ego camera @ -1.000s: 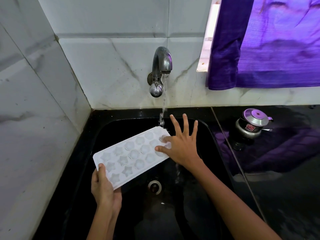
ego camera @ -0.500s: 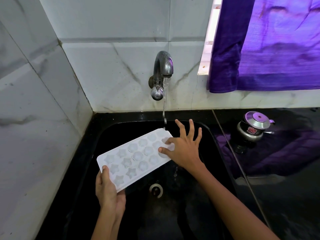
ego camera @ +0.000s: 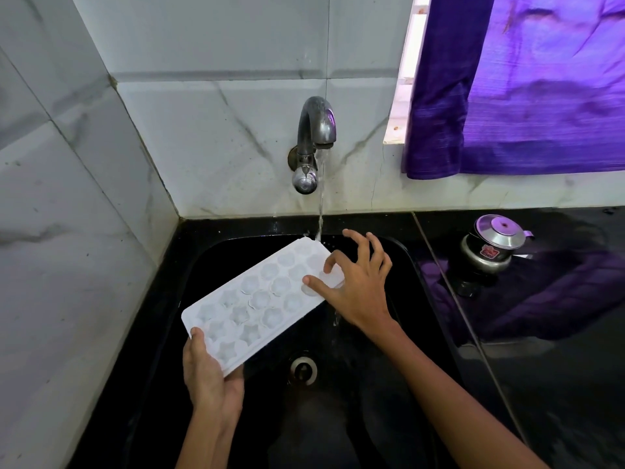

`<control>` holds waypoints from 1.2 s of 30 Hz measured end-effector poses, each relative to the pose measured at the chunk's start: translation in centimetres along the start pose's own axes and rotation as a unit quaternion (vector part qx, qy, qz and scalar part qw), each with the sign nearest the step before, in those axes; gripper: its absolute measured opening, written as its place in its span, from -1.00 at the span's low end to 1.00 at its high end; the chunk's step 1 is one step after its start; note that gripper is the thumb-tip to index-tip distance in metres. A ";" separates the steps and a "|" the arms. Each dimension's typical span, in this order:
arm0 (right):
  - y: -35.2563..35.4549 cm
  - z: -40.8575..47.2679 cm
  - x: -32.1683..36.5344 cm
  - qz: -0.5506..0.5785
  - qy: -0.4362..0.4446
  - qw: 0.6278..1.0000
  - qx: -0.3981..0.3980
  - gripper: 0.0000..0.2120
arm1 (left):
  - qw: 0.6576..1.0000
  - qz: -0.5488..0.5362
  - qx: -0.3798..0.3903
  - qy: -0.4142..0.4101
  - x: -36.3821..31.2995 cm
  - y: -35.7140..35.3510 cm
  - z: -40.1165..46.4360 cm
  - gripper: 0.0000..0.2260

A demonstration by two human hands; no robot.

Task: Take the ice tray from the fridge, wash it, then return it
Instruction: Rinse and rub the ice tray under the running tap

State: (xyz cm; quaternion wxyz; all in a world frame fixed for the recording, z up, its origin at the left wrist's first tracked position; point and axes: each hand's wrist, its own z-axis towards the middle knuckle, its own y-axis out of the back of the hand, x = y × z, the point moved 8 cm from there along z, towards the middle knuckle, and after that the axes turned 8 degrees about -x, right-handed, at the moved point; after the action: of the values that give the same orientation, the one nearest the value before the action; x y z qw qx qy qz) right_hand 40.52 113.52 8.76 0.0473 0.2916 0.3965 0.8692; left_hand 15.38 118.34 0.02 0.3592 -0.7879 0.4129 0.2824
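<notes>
Over the black sink [ego camera: 189, 265], under the running tap [ego camera: 316, 130]: white ice tray [ego camera: 260, 299] held tilted, long axis running from near-left corner up to far-right corner, where the water stream [ego camera: 319, 204] lands. Left hand [ego camera: 209, 374] gripping the near-left end, thumb over the rim, fingers curled beneath. Right hand [ego camera: 358, 286] nearer the wet end, fingers [ego camera: 365, 245] spread and loosely bent, thumb and forefinger touching the cups there, holding nothing. Washing step under way, probably rubbing along the axis next. Steel pot [ego camera: 490, 248] well apart on the dark surface [ego camera: 558, 384].

Soft window daylight, glossy reflections, wide-angle edge distortion
</notes>
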 end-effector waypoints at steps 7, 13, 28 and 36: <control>-2.1 -1.3 -0.7 -0.092 0.114 0.975 0.167 -0.33 | 0.999 -0.009 -0.015 -0.034 -0.7 -0.3 -0.2 -0.66; -2.4 -0.9 -0.5 -0.123 0.135 0.975 0.126 -0.29 | 0.999 -0.001 -0.009 -0.038 -1.0 -0.1 0.2 -0.66; -1.4 -0.6 -0.3 -0.190 0.163 0.966 0.064 -0.46 | 0.998 0.029 0.036 -0.038 -1.1 -0.7 1.1 -0.66; -1.0 -0.8 -0.9 -0.153 0.136 0.969 0.141 -0.31 | 0.999 0.028 0.031 -0.007 -0.3 -0.4 1.1 -0.65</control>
State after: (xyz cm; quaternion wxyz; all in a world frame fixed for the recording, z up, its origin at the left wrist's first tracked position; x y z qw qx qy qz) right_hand 40.71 113.41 7.16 0.0837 0.1099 0.5577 0.8184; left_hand 15.40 119.47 -0.29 0.3779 -0.7624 0.4411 0.2851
